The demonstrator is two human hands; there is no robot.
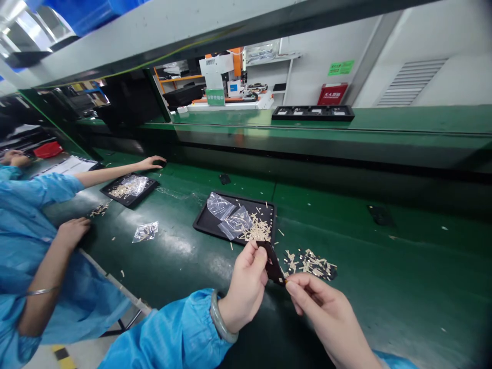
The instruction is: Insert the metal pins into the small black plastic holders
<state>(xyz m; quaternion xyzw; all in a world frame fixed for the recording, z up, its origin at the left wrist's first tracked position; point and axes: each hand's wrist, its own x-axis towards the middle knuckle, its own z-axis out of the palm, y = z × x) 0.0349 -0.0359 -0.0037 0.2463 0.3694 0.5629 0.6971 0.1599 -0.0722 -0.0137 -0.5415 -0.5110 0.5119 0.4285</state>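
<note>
My left hand (248,277) grips a thin dark rectangular part (272,262) by its upper end, thumb on the near face. At the part's lower right corner, the thumb and forefinger of my right hand (319,302) are pinched together. Whatever sits between those fingertips is too small to name. Just beyond my hands lies a loose heap of small beige and black strips (313,264). Behind my left hand, a black tray (215,229) holds clear plastic bags (236,221) and many beige strips (258,229).
To the left, a co-worker in a blue smock (23,246) reaches over the green bench beside a second black tray (132,201). A small clear bag (146,232) lies between us. Dark flat pieces (380,215) rest farther right. A long black tray (313,117) stands on the raised ledge.
</note>
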